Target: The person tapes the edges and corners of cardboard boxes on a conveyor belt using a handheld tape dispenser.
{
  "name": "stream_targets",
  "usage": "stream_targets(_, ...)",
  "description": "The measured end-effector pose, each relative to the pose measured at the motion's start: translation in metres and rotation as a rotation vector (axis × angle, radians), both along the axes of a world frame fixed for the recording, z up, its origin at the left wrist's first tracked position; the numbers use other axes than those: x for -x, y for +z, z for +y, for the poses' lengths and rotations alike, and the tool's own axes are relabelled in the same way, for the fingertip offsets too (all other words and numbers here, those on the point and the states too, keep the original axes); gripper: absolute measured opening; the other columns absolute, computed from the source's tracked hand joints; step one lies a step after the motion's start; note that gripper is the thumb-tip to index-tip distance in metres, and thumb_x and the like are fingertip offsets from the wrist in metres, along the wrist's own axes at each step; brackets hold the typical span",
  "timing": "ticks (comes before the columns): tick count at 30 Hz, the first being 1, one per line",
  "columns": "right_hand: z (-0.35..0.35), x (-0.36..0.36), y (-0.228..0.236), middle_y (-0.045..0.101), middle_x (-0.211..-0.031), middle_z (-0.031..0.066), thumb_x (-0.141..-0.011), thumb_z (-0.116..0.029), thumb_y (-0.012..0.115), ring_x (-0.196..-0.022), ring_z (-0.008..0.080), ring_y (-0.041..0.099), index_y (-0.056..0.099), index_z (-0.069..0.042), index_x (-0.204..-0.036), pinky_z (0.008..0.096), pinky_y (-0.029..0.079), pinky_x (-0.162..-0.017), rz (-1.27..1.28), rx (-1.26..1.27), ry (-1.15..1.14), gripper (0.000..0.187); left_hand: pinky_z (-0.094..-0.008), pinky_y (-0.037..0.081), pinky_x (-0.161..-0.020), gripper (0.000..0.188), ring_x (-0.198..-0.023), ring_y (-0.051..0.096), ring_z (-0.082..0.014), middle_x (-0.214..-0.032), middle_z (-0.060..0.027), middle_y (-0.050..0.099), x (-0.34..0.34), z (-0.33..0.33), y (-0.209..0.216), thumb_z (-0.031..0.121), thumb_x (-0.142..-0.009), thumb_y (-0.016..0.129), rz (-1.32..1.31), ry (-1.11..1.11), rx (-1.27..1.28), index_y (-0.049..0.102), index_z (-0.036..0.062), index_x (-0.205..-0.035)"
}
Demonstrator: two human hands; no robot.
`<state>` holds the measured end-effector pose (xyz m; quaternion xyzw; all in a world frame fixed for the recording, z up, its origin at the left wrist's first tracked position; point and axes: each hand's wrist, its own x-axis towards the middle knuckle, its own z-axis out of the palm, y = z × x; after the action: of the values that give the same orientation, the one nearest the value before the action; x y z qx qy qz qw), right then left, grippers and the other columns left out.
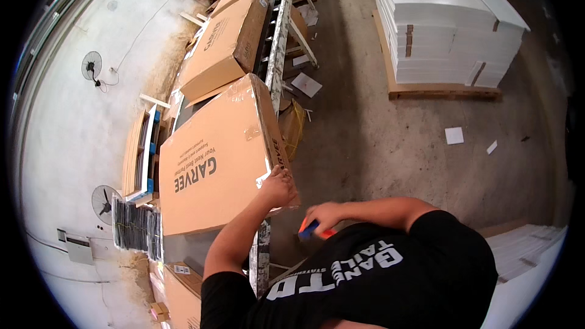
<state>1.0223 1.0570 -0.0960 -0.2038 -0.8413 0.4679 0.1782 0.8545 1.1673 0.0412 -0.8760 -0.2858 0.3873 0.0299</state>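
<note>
A large flat brown cardboard box (219, 158) with dark print lies on the conveyor in front of me, clear tape along its right side. My left hand (278, 187) is at the box's near right edge, fingers bent over that edge beside a small white label (262, 179). Close to my body, right of the box and apart from it, my right hand (325, 215) is closed around an orange and blue handheld tool (309, 228). My fingers and the shirt hide part of this tool, so its exact kind does not show.
More long cardboard boxes (220, 45) line the conveyor (277, 42) beyond. White sheets (448, 30) are stacked on a wooden pallet (439, 93) at far right. Scraps such as a white piece (454, 136) litter the floor. Wall fans (105, 203) and dark bundled sheets (137, 226) stand left.
</note>
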Motion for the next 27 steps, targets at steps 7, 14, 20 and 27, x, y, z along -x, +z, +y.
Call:
stream_targets(7, 0.011, -0.22, -0.035, 0.062, -0.111, 0.016, -0.07, -0.031, 0.074, -0.103, 0.0326, 0.063, 0.071, -0.012, -0.117, 0.0392, 0.052, -0.09, -0.097, 0.256, -1.012, 0.05, -0.0499, -0.001, -0.124, 0.083, -0.154, 0.013, -0.0325, -0.163, -0.0159, 0.026, -0.022, 0.096, -0.025, 0.061, -0.092, 0.046, 0.209, 0.109, -0.191, 0.041, 0.0025, -0.15)
stream_targets(14, -0.013, -0.285, -0.083, 0.063, -0.105, 0.0197, -0.071, -0.027, 0.074, -0.096, 0.0332, 0.064, 0.072, -0.014, -0.119, 0.0398, 0.052, -0.088, -0.118, 0.342, -1.547, 0.05, -0.0528, -0.006, -0.123, 0.094, -0.154, 0.001, -0.0378, -0.166, -0.0177, 0.014, -0.002, 0.277, -0.073, 0.056, -0.089, 0.045, 0.254, 0.182, -0.452, 0.017, -0.0042, -0.156)
stream_targets(20, -0.041, -0.309, -0.13, 0.067, -0.098, 0.0198, -0.07, -0.021, 0.073, -0.095, 0.0317, 0.064, 0.072, -0.003, -0.115, 0.0401, 0.052, -0.087, -0.012, 0.28, -1.882, 0.049, -0.05, -0.005, -0.123, 0.079, -0.155, 0.004, -0.0343, -0.168, -0.0099, 0.01, -0.017, 0.418, -0.045, 0.053, -0.098, 0.034, -0.041, 0.387, -0.531, 0.017, 0.0078, -0.16)
stream_targets(27, 0.038, -0.354, -0.067, 0.065, -0.103, 0.0181, -0.073, -0.013, 0.071, -0.098, 0.0293, 0.064, 0.07, -0.001, -0.117, 0.038, 0.051, -0.088, -0.026, 0.366, -2.028, 0.046, -0.0446, 0.048, -0.098, 0.056, -0.113, 0.063, -0.0385, -0.118, -0.0214, 0.068, -0.005, 0.484, -0.006, 0.05, -0.1, 0.041, -0.441, 0.678, -0.144, 0.07, 0.0054, -0.117)
